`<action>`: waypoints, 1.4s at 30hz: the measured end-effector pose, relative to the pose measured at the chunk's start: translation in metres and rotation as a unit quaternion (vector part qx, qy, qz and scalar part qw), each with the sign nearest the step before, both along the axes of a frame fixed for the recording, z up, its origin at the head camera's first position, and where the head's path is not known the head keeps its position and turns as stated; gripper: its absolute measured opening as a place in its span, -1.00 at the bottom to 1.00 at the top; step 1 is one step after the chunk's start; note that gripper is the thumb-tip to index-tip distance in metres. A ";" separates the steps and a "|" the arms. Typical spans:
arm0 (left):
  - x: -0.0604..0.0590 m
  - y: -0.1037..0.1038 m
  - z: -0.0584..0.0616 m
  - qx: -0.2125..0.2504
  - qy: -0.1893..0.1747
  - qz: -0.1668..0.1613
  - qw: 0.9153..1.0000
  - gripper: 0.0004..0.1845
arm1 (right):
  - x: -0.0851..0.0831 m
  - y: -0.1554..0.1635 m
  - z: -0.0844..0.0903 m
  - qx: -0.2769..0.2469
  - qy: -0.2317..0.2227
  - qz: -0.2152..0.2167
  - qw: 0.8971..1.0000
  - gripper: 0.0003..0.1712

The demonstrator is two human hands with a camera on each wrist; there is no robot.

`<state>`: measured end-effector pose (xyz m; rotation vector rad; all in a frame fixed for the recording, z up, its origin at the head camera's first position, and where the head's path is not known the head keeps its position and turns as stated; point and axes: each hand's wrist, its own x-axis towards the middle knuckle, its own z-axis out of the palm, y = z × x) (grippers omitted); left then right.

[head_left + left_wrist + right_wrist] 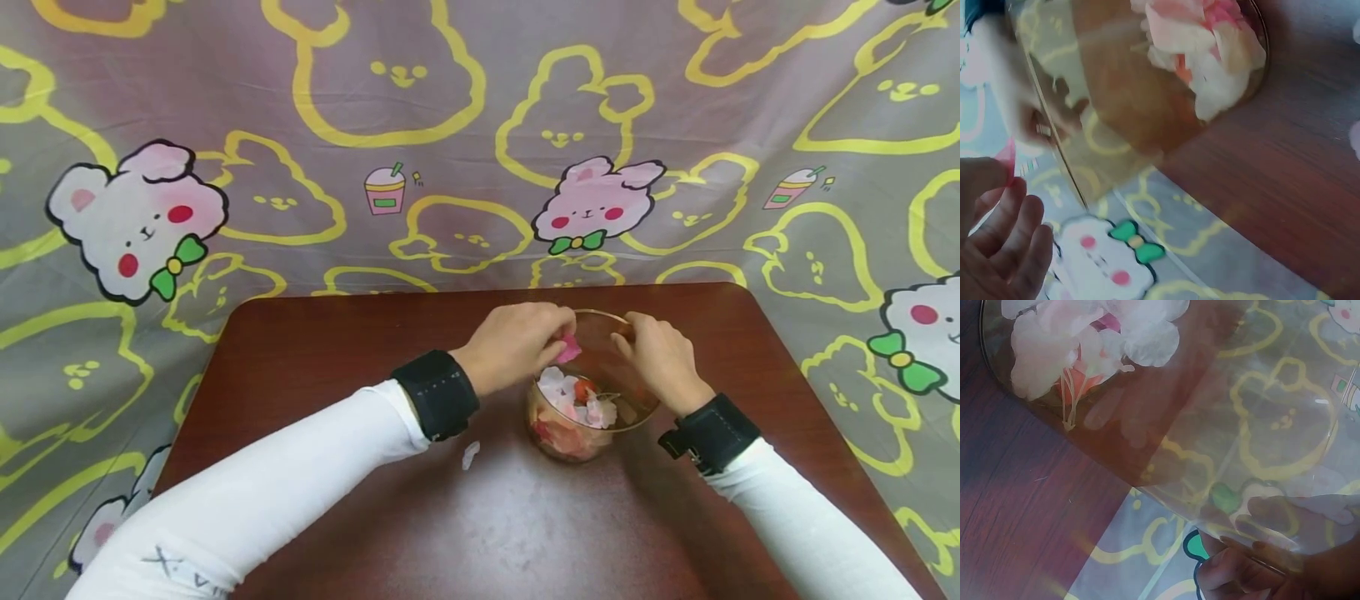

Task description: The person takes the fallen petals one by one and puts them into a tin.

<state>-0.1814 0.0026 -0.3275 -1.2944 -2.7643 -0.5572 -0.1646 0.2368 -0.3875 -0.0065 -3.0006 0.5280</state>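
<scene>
A clear glass bowl sits tilted on the dark wooden tabletop, its mouth tipped away from the person and toward the patterned cloth behind. The right hand holds the far rim, fingers curled over the glass edge, which looks to be what keeps the bowl leaning and steady. The left hand hovers at the opposite side of the rim, its grip closed in a pinch on a small pink petal right at the bowl's opening. Inside the bowl lies a heap of pink, white and reddish fabric petals, gathered in the low side because of the tilt. One pale petal lies loose on the tabletop beside the left wrist.

In the left wrist view the petal shows only as a pink sliver by the thumb, and the right hand is a blur through the glass. The exact fingertip contact on the petal is hard to make out, and the bowl's base is hidden under the petals.
</scene>
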 end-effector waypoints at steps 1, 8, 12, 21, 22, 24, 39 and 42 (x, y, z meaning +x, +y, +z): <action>0.002 0.005 -0.001 -0.012 0.003 -0.019 1.000 -0.93 | 0.000 0.000 0.000 0.000 0.000 0.000 1.000 -0.81; 0.012 0.028 -0.008 -0.101 -0.019 -0.097 0.990 -0.93 | 0.000 -0.001 0.000 -0.003 0.003 0.000 1.000 -0.81; 0.016 0.033 -0.014 -0.143 -0.032 -0.100 0.984 -0.88 | 0.001 0.000 -0.001 -0.002 0.005 0.003 1.000 -0.81; 0.015 0.028 -0.019 -0.121 -0.022 -0.086 0.989 -0.87 | 0.001 0.000 0.000 -0.003 0.000 0.005 1.000 -0.81; 0.013 0.026 -0.019 -0.107 -0.017 -0.082 0.991 -0.87 | 0.001 0.000 0.000 -0.003 -0.001 0.005 1.000 -0.81; 0.009 0.020 -0.018 -0.077 -0.003 -0.071 0.995 -0.87 | 0.000 0.000 0.000 -0.005 -0.001 0.006 1.000 -0.80; -0.034 -0.061 -0.051 0.038 -0.010 0.150 0.988 -0.88 | 0.000 0.003 -0.002 0.001 -0.001 0.002 1.000 -0.81; -0.036 -0.081 -0.067 0.005 -0.042 0.174 0.984 -0.86 | 0.000 0.003 -0.002 0.000 -0.002 0.002 1.000 -0.80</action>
